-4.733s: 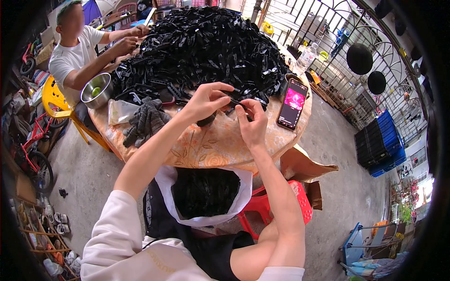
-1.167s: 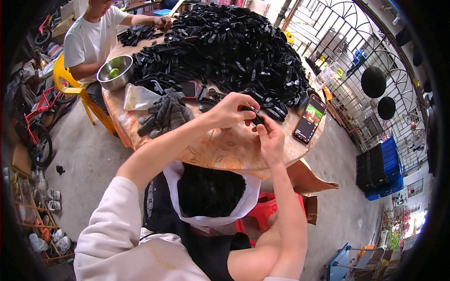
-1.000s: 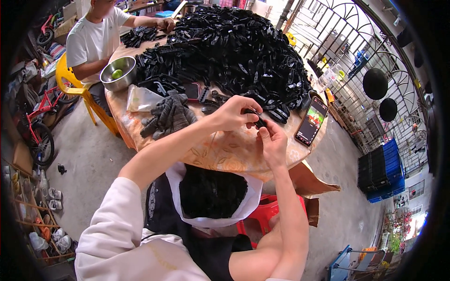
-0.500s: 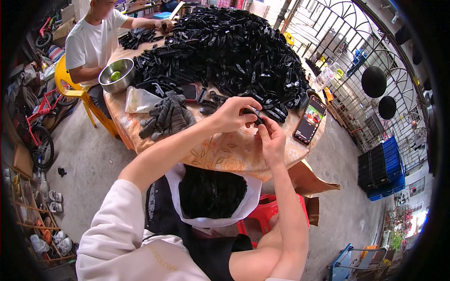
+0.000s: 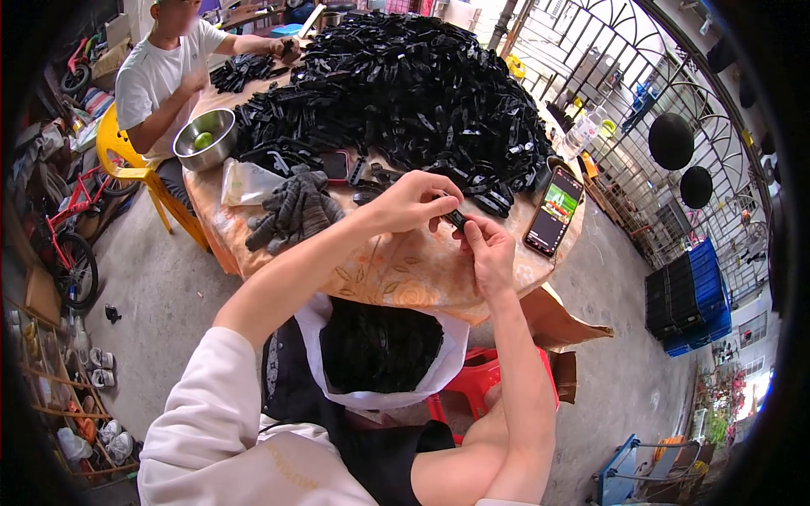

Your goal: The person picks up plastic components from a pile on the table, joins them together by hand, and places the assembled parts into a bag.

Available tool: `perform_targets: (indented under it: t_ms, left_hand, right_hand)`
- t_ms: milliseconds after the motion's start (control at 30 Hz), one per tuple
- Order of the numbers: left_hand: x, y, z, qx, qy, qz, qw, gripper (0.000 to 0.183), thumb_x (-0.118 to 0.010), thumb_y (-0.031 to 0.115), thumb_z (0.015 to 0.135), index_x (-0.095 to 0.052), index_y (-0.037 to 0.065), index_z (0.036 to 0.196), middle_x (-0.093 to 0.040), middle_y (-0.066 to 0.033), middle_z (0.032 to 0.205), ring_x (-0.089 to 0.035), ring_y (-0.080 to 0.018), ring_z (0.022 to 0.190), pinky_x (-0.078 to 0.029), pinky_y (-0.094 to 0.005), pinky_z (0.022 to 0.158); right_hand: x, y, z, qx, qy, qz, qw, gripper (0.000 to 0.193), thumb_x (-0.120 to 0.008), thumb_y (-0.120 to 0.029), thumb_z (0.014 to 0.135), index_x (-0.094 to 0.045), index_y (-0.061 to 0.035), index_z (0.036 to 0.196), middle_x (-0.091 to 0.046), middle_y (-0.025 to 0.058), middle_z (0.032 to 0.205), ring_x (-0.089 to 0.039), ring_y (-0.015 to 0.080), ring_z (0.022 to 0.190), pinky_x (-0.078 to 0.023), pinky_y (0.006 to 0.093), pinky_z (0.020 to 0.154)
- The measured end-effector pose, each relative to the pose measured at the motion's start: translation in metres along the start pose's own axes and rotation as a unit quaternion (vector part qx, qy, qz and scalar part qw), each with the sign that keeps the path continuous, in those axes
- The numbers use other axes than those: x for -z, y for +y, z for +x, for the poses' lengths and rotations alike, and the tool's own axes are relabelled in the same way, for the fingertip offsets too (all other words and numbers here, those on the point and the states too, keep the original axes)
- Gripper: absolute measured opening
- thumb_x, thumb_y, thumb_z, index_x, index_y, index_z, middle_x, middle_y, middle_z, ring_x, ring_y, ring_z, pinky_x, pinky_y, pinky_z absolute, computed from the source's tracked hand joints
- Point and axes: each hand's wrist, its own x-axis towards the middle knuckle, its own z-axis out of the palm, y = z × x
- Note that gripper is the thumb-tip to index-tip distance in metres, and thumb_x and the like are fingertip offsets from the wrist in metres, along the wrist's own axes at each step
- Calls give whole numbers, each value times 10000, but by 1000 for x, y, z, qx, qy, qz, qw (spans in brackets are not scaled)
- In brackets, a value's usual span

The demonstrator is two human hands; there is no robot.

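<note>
Between my two hands, above the near edge of the table, is a small black plastic piece (image 5: 456, 219). My left hand (image 5: 415, 202) pinches its left end, and my right hand (image 5: 489, 244) grips the other end between thumb and fingers. Part of the piece is hidden by my fingers. Just beyond my hands rises a large heap of black plastic pieces (image 5: 405, 93) on the table. Below them, at my lap, a white sack (image 5: 456, 358) stands open with similar black pieces (image 5: 381, 346) inside.
A patterned tablecloth (image 5: 380, 274) covers the round table. On it are a phone (image 5: 553, 211) at right, grey gloves (image 5: 295, 211), a clear plastic bag (image 5: 251, 183) and a steel bowl (image 5: 205, 142) with a green fruit. A person (image 5: 164, 84) sits at far left. A red stool (image 5: 472, 384) stands near my legs.
The black piece has turned a little between my fingers, and more of it shows. Across the table, the person's near arm has lifted from beside the bowl toward the chest.
</note>
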Motion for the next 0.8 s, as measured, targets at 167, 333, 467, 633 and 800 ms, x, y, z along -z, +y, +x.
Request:
perform_targets:
  t_ms: [167,333,467,633,800]
  left_hand:
    - [15,-7,9,-54,76,-50,994,257,-555,196,969,-657,-35,1015,-697,-87,885,-645,-127,784,-518,-266,716]
    - [40,-19,1,-54,247,412,876,233,-627,80,812,-685,16,1029,-685,-143,927,-622,-327,915,-496,-367,857]
    - [45,-35,-3,3,184,488,853,243,-605,61,786,-697,26,1008,-636,-159,1082,-565,-339,1051,-462,-403,924]
    - [47,-33,0,12,158,484,860,226,-589,31,776,-691,17,976,-657,-172,985,-591,-362,984,-475,-418,887]
    - [43,-28,0,-31,214,454,864,183,-600,46,784,-682,16,945,-666,-180,909,-616,-362,936,-490,-432,839]
  right_hand:
    - [13,-3,-1,-57,-63,81,993,220,-622,-177,954,-687,3,1063,-688,34,813,-571,56,663,-452,196,600]
    - [19,-17,-3,-80,-149,26,985,210,-629,-206,951,-717,-25,1010,-669,6,781,-573,46,669,-442,194,576]
    - [23,-27,-1,-146,-216,-47,964,246,-662,-241,926,-719,-12,995,-675,11,810,-604,53,686,-479,179,582]
    - [16,-38,-7,-121,-339,-44,932,202,-687,-167,892,-726,10,981,-681,34,803,-629,111,713,-512,241,674]
    - [10,-51,-11,-156,-395,-90,901,155,-648,-84,890,-716,23,981,-676,40,778,-630,102,678,-504,230,651]
